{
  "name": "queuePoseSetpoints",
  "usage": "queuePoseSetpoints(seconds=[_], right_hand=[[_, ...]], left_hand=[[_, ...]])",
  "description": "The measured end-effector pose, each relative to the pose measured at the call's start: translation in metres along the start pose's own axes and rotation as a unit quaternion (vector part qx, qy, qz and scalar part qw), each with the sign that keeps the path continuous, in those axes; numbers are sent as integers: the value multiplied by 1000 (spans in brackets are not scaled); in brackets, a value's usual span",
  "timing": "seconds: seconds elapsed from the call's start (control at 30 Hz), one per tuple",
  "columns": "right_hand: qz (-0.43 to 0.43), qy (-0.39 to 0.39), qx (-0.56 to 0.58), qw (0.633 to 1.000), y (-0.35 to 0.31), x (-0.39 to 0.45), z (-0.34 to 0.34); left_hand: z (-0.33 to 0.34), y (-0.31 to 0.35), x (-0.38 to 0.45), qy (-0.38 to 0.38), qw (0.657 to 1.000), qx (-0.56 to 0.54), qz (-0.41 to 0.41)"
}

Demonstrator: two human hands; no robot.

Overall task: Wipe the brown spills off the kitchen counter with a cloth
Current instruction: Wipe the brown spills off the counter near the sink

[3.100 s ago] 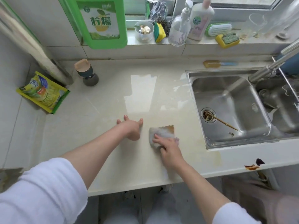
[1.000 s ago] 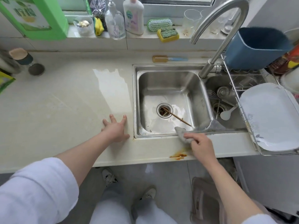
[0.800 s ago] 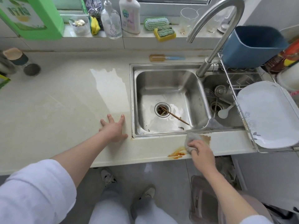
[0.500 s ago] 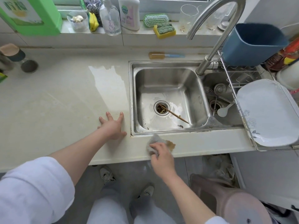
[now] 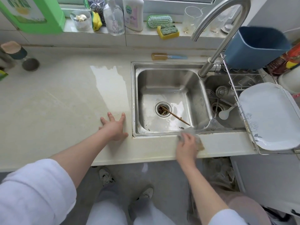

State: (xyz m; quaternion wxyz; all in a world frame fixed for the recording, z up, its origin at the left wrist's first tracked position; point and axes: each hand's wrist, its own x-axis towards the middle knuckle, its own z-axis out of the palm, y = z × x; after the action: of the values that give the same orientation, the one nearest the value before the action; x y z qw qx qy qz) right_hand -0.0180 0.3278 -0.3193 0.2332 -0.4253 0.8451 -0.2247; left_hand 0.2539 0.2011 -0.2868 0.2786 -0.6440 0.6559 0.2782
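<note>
Head view: the right hand (image 5: 186, 146) presses the cloth (image 5: 189, 133) flat on the front strip of the counter (image 5: 65, 111), just before the sink (image 5: 170, 98), fingers spread over it and lightly curled onto the fabric; a brown-soiled corner of the cloth pokes out at the hand's right side. Half a second ago the same hand and cloth were further left on this strip, so the stroke has swept back to the right, over the place where an orange-brown spill lay a second ago. That spill is gone; only a faint yellowish smear shows near the counter edge beside the hand. The left hand (image 5: 114, 127) stays flat and spread on the counter left of the sink, holding nothing. By my judgement the last spill is nearly cleared, with one more pass needed for the residue.
</note>
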Motion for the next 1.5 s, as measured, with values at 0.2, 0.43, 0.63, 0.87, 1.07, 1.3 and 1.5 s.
queuePoseSetpoints(seconds=[0.2,0.43,0.63,0.87,1.07,1.3,1.5], right_hand=[[-261,-289,-6,921,-64,-60,60],[-120,-119,-5,986,11,15,-19],[-92,-162,55,981,-48,-48,38],[-228,-301,-4,926,-11,-21,-5],[-31,-50,-29,998,43,12,-53],[-142,-194,41,970,-20,-38,16],[-97,-75,-9,992,51,17,-72]], left_hand=[[0,-1,-2,7,1000,7,-3],[3,-3,3,10,1000,-1,0],[2,-1,1,2,1000,-6,-5],[2,-2,1,3,1000,-7,-2],[2,-1,1,-1,1000,-6,-3],[-5,3,-2,-16,1000,2,-11],[-4,3,0,-19,1000,3,-14]])
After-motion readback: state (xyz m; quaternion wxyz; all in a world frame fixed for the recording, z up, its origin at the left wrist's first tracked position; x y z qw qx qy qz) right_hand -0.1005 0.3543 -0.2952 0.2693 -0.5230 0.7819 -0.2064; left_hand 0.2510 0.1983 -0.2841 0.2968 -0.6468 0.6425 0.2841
